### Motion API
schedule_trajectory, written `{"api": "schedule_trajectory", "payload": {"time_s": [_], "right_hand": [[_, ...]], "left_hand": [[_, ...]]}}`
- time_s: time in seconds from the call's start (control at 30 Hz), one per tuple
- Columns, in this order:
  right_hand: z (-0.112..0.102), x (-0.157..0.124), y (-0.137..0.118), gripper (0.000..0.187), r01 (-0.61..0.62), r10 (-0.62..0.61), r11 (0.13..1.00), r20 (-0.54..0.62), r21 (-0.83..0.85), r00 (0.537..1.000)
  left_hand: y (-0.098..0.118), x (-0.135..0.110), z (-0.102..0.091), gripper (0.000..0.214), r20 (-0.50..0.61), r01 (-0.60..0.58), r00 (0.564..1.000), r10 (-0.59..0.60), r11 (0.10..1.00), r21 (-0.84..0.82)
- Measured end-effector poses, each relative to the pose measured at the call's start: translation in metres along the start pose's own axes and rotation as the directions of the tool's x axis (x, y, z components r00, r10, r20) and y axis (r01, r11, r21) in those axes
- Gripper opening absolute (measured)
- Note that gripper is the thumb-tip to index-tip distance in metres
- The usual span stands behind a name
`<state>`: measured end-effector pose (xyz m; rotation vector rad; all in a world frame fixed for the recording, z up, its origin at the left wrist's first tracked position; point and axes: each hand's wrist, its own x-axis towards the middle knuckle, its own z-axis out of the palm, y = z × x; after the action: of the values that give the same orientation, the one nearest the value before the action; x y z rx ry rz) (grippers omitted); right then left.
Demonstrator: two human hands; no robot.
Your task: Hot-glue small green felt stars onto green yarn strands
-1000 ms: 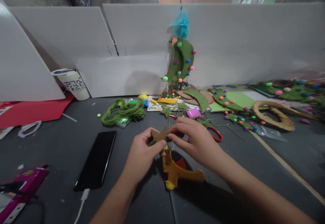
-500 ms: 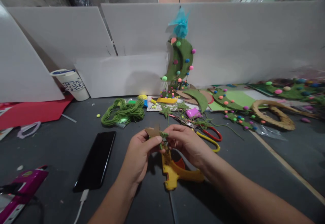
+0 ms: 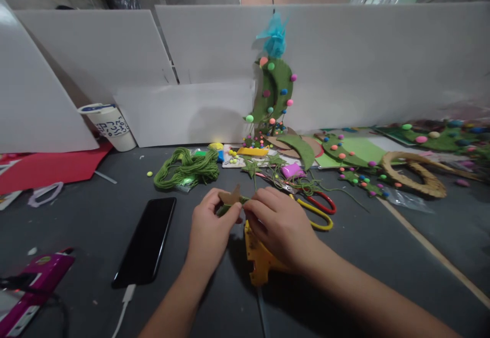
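Note:
My left hand (image 3: 210, 231) pinches a small brown cardboard star (image 3: 228, 196) with green yarn wound on it. My right hand (image 3: 281, 225) is closed too, its fingertips meeting the star's right side and the green yarn there. Both hands hover just above a yellow glue gun (image 3: 260, 261) lying on the dark table; the right hand covers most of it. Scissors with red and yellow handles (image 3: 317, 209) lie just right of my right hand.
A black phone (image 3: 147, 240) on a white cable lies to the left. A skein of green yarn (image 3: 186, 168) sits behind the hands. A green felt crescent with pompoms (image 3: 272, 93) stands at the back, a paper cup (image 3: 110, 126) far left, a straw ring (image 3: 413, 173) right.
Both hands drew slightly nearer and lower with the star. My right hand shifted over the glue gun and now hides its red trigger.

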<state>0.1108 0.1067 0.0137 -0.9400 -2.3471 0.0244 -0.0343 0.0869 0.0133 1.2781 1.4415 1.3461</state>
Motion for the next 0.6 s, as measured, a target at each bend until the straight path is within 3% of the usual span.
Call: {"api": "schedule_trajectory", "payload": {"time_s": [0.13,0.23,0.37,0.5,0.6], "right_hand": [[-0.016,0.005,0.005,0.019,0.01,-0.01,1.0,0.04,0.0,0.999],[-0.023,0.008,0.008,0.014,-0.08,0.074,0.986,0.046,0.148,0.996],[-0.029,0.012,0.011,0.01,-0.238,0.213,0.901,0.107,0.364,0.971],[-0.029,0.015,0.02,0.009,-0.425,0.309,0.684,0.293,0.593,0.905],[-0.021,0.015,0.026,0.007,-0.567,0.328,0.371,0.468,0.736,0.821]], "left_hand": [[0.005,-0.002,0.0,0.005,0.074,0.013,0.997,-0.02,0.995,0.095],[0.006,-0.003,0.0,0.004,0.169,0.114,0.98,-0.106,0.993,-0.037],[0.005,-0.002,-0.001,0.007,0.274,0.225,0.947,-0.169,0.956,-0.186],[0.005,-0.002,-0.001,0.007,0.341,0.257,0.926,-0.161,0.931,-0.261],[0.005,-0.003,0.0,0.009,0.374,0.29,0.913,-0.164,0.905,-0.312]]}}
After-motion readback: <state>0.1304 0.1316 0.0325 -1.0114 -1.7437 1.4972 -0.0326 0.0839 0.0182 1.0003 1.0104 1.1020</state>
